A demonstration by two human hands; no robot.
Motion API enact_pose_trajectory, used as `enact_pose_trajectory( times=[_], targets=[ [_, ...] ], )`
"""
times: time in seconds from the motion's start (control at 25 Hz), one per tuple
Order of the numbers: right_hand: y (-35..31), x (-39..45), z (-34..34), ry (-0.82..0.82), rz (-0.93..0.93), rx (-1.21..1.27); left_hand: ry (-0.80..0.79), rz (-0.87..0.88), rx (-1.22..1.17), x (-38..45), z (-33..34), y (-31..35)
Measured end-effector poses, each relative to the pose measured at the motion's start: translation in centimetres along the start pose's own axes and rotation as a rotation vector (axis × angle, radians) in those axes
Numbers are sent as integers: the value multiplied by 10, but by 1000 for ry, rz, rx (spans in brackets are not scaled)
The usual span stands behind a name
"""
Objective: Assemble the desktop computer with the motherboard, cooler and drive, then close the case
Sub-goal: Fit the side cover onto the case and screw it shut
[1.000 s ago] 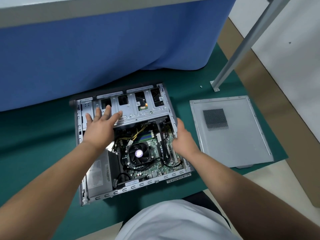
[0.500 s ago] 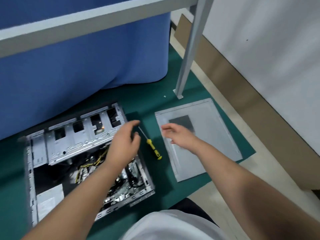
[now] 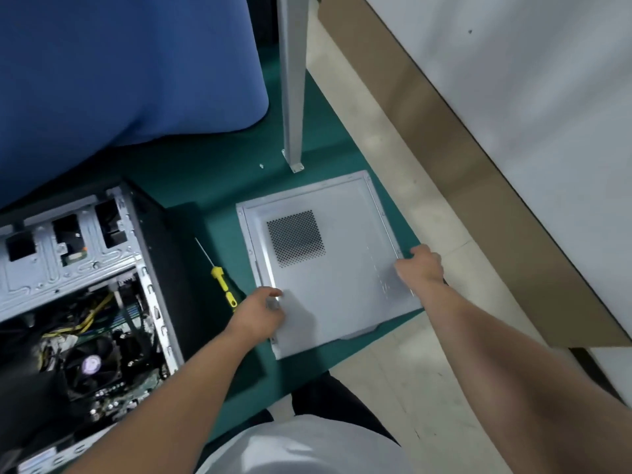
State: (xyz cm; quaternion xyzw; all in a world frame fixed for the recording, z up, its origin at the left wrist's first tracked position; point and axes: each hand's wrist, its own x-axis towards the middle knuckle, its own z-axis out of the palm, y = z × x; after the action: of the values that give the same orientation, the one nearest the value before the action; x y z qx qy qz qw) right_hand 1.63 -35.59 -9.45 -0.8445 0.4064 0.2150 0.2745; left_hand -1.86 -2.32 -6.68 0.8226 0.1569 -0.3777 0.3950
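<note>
The grey side panel (image 3: 337, 268) with a perforated vent lies flat on the green mat, right of the open computer case (image 3: 143, 268). My left hand (image 3: 261, 313) grips the panel's near-left edge. At the panel's right edge my right hand (image 3: 420, 266) curls its fingers round the rim. Inside the case I see the motherboard with the black cooler fan (image 3: 92, 366), yellow cables and the metal drive cage (image 3: 65, 254).
A yellow-handled screwdriver (image 3: 222, 285) lies on the green mat (image 3: 205, 186) between case and panel. A grey table leg (image 3: 292, 97) stands behind the panel, with a small screw (image 3: 261, 165) beside it. Blue cloth hangs at the back; cardboard lies along the wall at right.
Both hands left the case and moved right to the side panel, taking hold of its left and right edges. The view swung right.
</note>
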Motion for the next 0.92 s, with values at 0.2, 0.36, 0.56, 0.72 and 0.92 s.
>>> enact_pose_trajectory(
  times=[0.2, 0.36, 0.56, 0.72, 0.92],
  targets=[
    [-12, 15, 11, -19, 116, 57, -23, -91, -174, -2, 16, 12],
    [-16, 28, 2, -79, 181, 199, -42, -104, -225, -2, 15, 21],
    [-11, 20, -32, -241, -9, 303, -47, -132, -361, -10, 1, 23],
    [-19, -35, -70, -465, -180, 564, -164, -145, -546, -29, -13, 49],
    [-59, -137, -75, -603, -326, 704, -289, 41, -681, -71, -33, 95]
  ],
)
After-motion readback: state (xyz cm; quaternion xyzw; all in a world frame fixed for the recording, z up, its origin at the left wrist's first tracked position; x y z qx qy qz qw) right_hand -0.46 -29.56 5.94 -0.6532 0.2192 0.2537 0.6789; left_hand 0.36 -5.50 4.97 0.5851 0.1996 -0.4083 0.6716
